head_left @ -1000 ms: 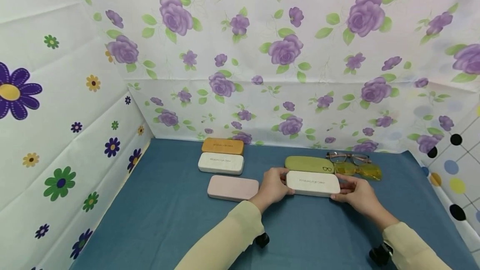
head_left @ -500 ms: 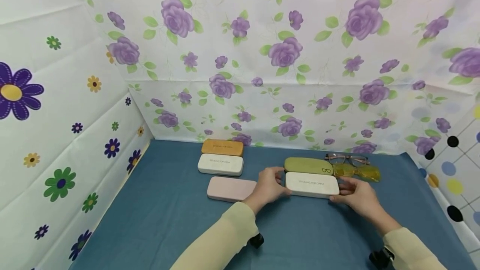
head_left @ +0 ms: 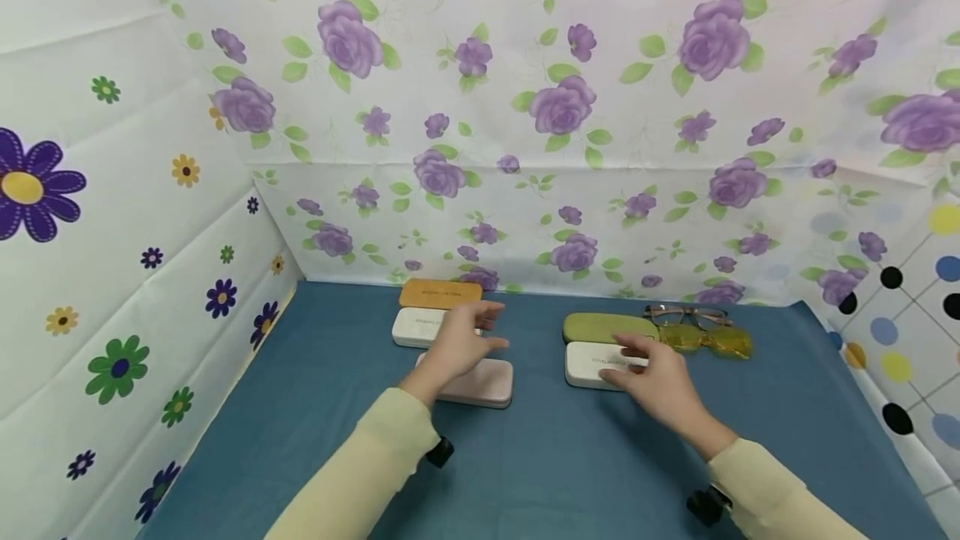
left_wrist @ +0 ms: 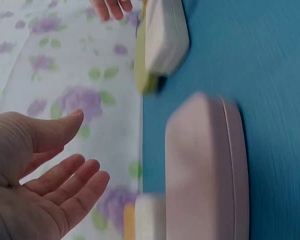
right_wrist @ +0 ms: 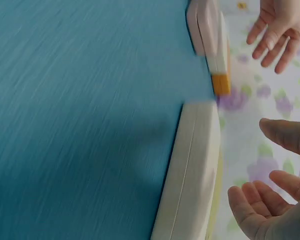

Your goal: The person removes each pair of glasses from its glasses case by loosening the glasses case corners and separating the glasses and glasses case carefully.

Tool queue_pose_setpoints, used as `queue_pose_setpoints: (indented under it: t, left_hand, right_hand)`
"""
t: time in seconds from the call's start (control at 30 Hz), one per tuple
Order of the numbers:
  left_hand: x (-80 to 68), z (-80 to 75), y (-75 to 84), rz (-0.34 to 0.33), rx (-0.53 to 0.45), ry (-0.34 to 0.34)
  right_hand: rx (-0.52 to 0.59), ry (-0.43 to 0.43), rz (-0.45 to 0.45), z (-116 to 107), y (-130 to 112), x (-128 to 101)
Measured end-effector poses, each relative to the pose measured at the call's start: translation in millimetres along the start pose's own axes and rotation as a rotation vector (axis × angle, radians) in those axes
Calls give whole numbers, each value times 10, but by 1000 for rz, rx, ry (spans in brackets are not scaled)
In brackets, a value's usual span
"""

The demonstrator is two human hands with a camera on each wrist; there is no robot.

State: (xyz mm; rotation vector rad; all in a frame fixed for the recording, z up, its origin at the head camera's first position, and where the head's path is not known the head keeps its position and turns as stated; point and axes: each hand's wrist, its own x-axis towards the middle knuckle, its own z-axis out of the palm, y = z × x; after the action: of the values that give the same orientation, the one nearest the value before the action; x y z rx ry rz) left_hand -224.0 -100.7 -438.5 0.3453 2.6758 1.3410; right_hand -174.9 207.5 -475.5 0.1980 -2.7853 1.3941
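My left hand (head_left: 454,347) hovers above the pink glasses case (head_left: 486,387), its fingers loosely bent around nothing. In the left wrist view that hand (left_wrist: 50,175) is apart from the pink case (left_wrist: 202,170). My right hand (head_left: 662,380) is raised over the right part of a white glasses case (head_left: 588,363); the right wrist view shows the hand (right_wrist: 275,200) with a gap to this case (right_wrist: 187,175). Directly behind the white case lies a green glasses case (head_left: 609,326). Part of a second white case (head_left: 412,327) is hidden by my left hand.
An orange glasses case (head_left: 441,293) lies behind the left white case, near the floral back wall. At the back right are clear eyeglasses (head_left: 693,316) and yellow-lensed glasses (head_left: 705,340). A blue cloth (head_left: 525,473) covers the table.
Both hands have let go of the right white case. The left hand has moved left over the pink case; the right hand has lifted and shifted left. The white case stays in front of the green one.
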Motion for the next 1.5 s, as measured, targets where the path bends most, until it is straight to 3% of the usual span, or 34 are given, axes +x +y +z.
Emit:
queue_pose_setpoints:
  t: [0.17, 0.33, 0.53, 0.7, 1.07, 1.5]
  left_hand:
    - [-144, -292, -257, -29, 77, 44]
    - [-279, -487, -515, -83, 178, 78]
    - [-392, -621, -789, -170, 231, 89]
    - [-438, -652, -934, -191, 219, 72]
    - [-464, -629, -1069, -204, 95, -19]
    - [-433, -562, -1053, -216, 107, -22]
  right_hand:
    - [33, -84, -53, 329, -241, 89]
    - [-39, -149, -64, 648, -480, 165]
    - [-95, -224, -90, 953, -609, 280]
    - [-69, -261, -77, 1131, -600, 338]
    - [-44, -290, -91, 1303, -554, 345]
    - [-78, -296, -91, 1373, -523, 374]
